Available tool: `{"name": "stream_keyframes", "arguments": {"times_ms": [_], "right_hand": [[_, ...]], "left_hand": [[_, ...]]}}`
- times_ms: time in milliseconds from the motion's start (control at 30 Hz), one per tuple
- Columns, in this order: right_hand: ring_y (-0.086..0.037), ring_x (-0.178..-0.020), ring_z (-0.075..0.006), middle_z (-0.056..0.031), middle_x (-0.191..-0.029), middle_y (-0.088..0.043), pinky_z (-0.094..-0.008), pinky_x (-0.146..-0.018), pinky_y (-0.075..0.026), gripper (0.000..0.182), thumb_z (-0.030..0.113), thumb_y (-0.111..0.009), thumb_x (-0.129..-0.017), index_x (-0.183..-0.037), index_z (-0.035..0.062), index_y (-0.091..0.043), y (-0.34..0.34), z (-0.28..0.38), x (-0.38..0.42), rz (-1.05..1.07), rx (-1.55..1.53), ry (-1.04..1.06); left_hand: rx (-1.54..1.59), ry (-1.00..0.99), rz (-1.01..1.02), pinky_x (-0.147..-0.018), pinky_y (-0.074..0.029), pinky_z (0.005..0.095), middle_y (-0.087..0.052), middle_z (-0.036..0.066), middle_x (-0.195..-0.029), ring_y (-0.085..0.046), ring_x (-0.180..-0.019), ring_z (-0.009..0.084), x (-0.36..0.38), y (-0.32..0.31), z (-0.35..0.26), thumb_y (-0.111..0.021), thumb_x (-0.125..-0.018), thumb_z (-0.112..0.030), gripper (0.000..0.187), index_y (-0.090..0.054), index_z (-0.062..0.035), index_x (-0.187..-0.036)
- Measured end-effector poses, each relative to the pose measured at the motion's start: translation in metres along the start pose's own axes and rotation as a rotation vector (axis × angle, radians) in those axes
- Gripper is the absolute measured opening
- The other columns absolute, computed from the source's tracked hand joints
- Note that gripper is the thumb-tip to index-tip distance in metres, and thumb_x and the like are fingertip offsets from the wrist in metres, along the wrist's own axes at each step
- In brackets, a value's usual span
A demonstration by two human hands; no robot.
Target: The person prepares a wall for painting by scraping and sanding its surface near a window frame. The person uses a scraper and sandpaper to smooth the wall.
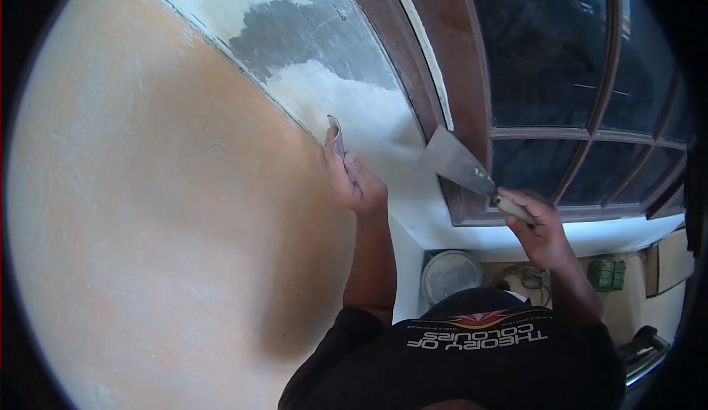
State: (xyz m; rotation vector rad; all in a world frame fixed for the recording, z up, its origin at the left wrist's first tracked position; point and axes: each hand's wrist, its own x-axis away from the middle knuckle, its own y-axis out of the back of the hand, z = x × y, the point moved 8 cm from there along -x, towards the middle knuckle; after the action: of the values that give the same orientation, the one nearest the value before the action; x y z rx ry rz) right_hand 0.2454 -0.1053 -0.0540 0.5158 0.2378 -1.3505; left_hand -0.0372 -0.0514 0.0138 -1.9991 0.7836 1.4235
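My left hand (359, 183) is closed on a curled piece of sandpaper (335, 139), beside the edge where the orange wall (184, 189) meets the white strip of wall (354, 104). My right hand (540, 226) is wrapped round the pale handle of a wide putty knife (461, 163). The knife's flat blade points up and left, in front of the lower corner of the brown window frame (468, 100). A bare grey patch (310, 41) shows on the white wall above my left hand.
Dark window panes (546, 49) fill the upper right. Below on the floor stand a round lidded bucket (451, 277), a green crate-like object (607, 274) and a cardboard box (672, 262). A coiled cable (532, 281) lies between the bucket and the green object.
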Motion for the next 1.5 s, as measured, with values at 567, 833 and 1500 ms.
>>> {"name": "stream_keyframes", "arguments": {"times_ms": [567, 833, 1500], "right_hand": [[-0.068, -0.075, -0.0294, -0.0181, -0.089, -0.068, -0.0342, -0.067, -0.054, 0.041, 0.001, -0.067, -0.082, -0.123, 0.0054, -0.063, -0.052, 0.066, -0.095, -0.089, 0.318, 0.285], [-0.065, -0.084, -0.0226, -0.0187, -0.099, -0.066, -0.0312, -0.075, -0.050, 0.044, -0.009, -0.060, -0.083, -0.126, -0.0018, -0.059, -0.061, 0.043, -0.073, -0.008, 0.275, 0.120], [-0.064, -0.079, -0.0262, -0.0158, -0.095, -0.061, -0.0345, -0.066, -0.052, 0.062, -0.012, -0.065, -0.072, -0.131, 0.0018, -0.055, -0.068, 0.062, -0.070, -0.016, 0.608, 0.281]], "left_hand": [[-0.256, -0.297, 0.134, -0.098, -0.043, 0.0582, -0.060, 0.033, -0.118, -0.054, -0.117, 0.0529, -0.020, -0.029, 0.011, -0.046, -0.076, 0.005, 0.042, -0.061, 0.0113, -0.115], [-0.087, -0.371, 0.333, -0.112, -0.019, 0.0646, -0.063, 0.016, -0.127, -0.049, -0.127, 0.0475, 0.033, -0.061, -0.019, -0.054, -0.082, -0.001, 0.039, -0.065, 0.0000, -0.119], [-0.069, -0.376, 0.342, -0.108, -0.021, 0.0649, -0.060, 0.020, -0.130, -0.045, -0.128, 0.0516, 0.014, -0.058, -0.007, -0.052, -0.075, -0.006, 0.048, -0.065, -0.0022, -0.122]]}}
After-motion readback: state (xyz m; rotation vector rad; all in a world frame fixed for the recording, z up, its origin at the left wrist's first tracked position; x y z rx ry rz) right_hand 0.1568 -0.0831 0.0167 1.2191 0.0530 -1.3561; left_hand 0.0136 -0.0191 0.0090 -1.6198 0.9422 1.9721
